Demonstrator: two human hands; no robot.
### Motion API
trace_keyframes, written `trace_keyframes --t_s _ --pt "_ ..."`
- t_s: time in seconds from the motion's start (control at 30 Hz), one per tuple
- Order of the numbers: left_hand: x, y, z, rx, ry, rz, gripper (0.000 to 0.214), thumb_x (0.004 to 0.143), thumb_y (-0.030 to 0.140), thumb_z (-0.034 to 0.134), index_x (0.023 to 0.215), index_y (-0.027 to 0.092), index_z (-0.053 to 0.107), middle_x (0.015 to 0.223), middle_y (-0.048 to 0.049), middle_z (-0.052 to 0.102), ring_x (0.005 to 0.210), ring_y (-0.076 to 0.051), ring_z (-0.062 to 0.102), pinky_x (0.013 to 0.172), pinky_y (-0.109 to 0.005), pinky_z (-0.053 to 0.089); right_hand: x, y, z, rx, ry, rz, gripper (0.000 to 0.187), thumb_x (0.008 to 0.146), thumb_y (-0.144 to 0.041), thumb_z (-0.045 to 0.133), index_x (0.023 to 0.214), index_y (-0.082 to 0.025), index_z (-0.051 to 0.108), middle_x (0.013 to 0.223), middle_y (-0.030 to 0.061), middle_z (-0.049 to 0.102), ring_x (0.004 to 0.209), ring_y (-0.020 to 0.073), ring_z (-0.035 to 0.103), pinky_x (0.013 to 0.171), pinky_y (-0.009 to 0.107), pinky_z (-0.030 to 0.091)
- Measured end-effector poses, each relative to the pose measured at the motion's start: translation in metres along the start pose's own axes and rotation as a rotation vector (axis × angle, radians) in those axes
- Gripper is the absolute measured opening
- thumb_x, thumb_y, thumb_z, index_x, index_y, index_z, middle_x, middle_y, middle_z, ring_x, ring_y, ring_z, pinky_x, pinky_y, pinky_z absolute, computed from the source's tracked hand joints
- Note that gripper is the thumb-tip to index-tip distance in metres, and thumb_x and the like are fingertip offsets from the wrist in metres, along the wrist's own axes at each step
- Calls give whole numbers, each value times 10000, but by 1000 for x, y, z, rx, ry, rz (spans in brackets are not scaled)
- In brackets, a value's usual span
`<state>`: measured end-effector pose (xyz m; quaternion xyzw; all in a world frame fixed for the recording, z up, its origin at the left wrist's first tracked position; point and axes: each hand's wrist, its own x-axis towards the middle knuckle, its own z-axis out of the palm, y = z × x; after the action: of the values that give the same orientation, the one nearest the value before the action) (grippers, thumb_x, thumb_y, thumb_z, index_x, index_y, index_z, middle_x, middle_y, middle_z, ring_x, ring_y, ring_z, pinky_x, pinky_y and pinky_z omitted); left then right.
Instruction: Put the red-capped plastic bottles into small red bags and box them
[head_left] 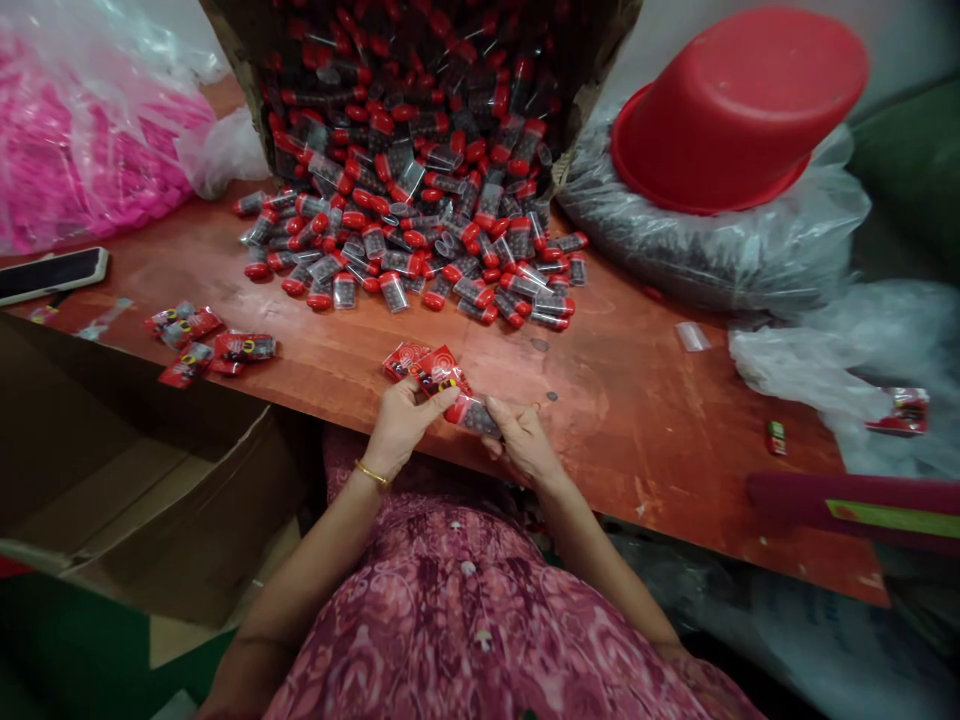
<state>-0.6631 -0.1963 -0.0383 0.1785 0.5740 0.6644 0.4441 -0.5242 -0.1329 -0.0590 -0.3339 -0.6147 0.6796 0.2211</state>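
At the near edge of the reddish table, both my hands grip one small packet with a red printed top and a clear lower part full of dark bits. My left hand pinches its red end, with a gold bangle on the wrist. My right hand pinches the clear end. Another red packet lies just behind my left fingers. Beyond them a heap of small clear vials with red caps spills from a tipped cardboard box.
Several finished red packets lie at the left near a phone. A pink-filled plastic bag sits far left. A red basin rests upside down on a bag of dark bits. An open carton stands below left.
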Motion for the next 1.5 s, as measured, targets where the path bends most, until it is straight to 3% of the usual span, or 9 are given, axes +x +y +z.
trace_keyframes --t_s 0.17,0.3,0.5,0.67,0.87,1.07,1.23,1.33,1.5 --pt "-2 -5 2 -72 4 -105 335 484 277 828 746 129 680 762 -28 710 677 -118 620 700 -236 484 0 5 8 31 168 -82 564 777 -705 429 530 -199 454 365 -55 394 319 65 316 350 212 258" --pt "-4 -10 5 -97 18 -110 331 485 331 827 704 136 673 694 -4 696 617 -92 602 656 -212 479 2 11 15 40 173 -66 549 773 -706 432 561 -201 459 382 -61 394 314 64 314 336 211 249" --pt "-16 -16 14 -102 -115 -173 427 443 481 821 589 145 602 551 -4 635 503 -110 566 554 -240 478 7 14 22 84 287 -84 552 780 -709 416 542 -211 427 414 -53 392 335 71 331 339 217 263" --pt "-6 -12 7 -216 6 -150 474 504 523 787 778 172 627 718 10 668 634 -86 605 615 -185 466 6 16 22 79 258 -82 565 800 -698 396 517 -210 421 395 -51 379 329 73 321 345 226 254" --pt "3 -16 16 -121 -27 -102 414 514 515 774 599 151 595 521 25 582 472 -82 502 491 -211 425 12 13 34 78 267 -21 567 777 -733 381 547 -216 426 410 -48 389 345 84 346 354 228 312" --pt "4 -16 10 -186 47 -89 393 537 470 782 634 128 615 581 7 617 513 -77 533 520 -197 434 12 12 29 251 69 -9 459 743 -667 518 867 -227 481 601 -55 559 380 80 436 395 217 402" --pt "0 -13 6 -208 -29 -158 419 544 503 769 616 119 619 513 19 580 454 -75 501 454 -202 394 25 9 35 114 105 -73 404 716 -590 601 711 -210 463 484 -70 503 393 85 458 417 201 371" --pt "1 -7 -2 -267 -4 -226 389 562 482 770 647 135 617 569 -7 640 541 -116 597 535 -220 452 43 8 40 -33 111 -118 455 691 -601 614 579 -208 412 462 -62 459 404 77 398 418 205 326" --pt "19 11 -43 -155 175 -276 353 660 464 718 745 139 609 632 -47 692 572 -141 653 588 -228 489 89 -6 15 -693 257 -370 401 804 -568 496 720 -184 572 702 56 615 675 178 528 667 310 431"
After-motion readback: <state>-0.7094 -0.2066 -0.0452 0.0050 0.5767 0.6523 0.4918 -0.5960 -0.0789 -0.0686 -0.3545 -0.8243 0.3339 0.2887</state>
